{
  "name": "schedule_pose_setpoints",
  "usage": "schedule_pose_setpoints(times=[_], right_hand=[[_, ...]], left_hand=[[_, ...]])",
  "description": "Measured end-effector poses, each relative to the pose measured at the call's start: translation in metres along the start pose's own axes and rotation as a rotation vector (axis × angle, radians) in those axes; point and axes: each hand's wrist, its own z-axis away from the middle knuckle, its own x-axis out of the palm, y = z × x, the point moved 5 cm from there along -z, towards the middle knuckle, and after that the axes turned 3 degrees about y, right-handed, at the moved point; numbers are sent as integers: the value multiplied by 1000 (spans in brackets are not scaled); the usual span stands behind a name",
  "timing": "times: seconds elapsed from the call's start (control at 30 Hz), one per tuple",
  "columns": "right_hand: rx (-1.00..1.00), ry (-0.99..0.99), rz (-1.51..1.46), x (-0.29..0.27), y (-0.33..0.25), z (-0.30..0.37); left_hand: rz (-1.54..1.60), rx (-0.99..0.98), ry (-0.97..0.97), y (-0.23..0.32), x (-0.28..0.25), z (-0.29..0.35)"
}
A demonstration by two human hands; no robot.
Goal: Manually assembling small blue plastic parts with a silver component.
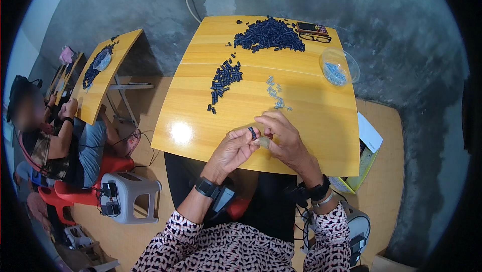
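Near the table's front edge, my left hand (pixel 232 152) pinches a small dark ribbed cylindrical piece (pixel 252 132) upright between thumb and fingers. My right hand (pixel 287 140) meets it from the right, fingers bent and a beige cover (pixel 263 142) on one digit touching close to the piece. Whatever the right fingertips may hold is hidden. Beyond my hands lie a loose group of dark cylindrical pieces (pixel 226 79) on the left and small clear pale pieces (pixel 274 92) on the right. At the far edge sits a larger heap of the dark pieces (pixel 269 36).
The yellow wooden table (pixel 191 121) also bears a clear tub of pale blue bits (pixel 334 74), glasses (pixel 316 37) and a dark keypad device (pixel 310 27). A green-yellow box (pixel 367 161) stands right, below the tabletop. Leftward, another person (pixel 60 136) sits at a second table (pixel 93 102).
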Motion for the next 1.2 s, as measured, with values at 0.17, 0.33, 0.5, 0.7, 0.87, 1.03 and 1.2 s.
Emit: schedule_pose_setpoints(times=[0.17,0.33,0.5,0.7,0.87,1.03,1.2], right_hand=[[-120,-222,218,5,-10,-2],[-84,-308,264,3,-15,-1],[-104,-329,267,6,-9,1],[-108,-315,218,7,-7,3],[-195,-222,287,8,-11,6],[-117,-302,267,6,-14,5],[-139,-189,280,2,-8,11]], left_hand=[[-25,-54,-63,-1,3,0],[-63,-72,-52,-3,-1,1],[-67,-67,-38,-2,1,3],[-52,-88,-43,-3,0,1],[-91,-99,-56,-1,4,2],[-104,-123,-59,-4,-1,0],[-73,-92,-76,-5,7,-1]])
